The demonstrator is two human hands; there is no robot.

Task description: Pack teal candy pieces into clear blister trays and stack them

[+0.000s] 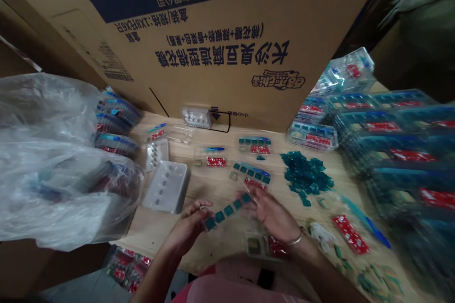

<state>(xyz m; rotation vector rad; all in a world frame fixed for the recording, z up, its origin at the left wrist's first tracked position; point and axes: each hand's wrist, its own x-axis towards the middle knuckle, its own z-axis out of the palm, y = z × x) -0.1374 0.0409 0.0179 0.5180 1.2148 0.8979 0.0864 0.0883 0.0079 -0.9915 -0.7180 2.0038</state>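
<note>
We're riding on the person's head right now, facing forward and tipping down, close in over the desk (138, 232)! The upright cardboard carton (220, 57) fills the top of our frame at the desk's far side, while the left hand (186, 227) and right hand (272, 215) reach in below it.

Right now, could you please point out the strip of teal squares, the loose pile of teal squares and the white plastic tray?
Strip of teal squares (228, 210): head view, on a middle square.
Loose pile of teal squares (305, 175): head view, on the pile's centre.
White plastic tray (164, 207): head view, on its near rim.
</note>
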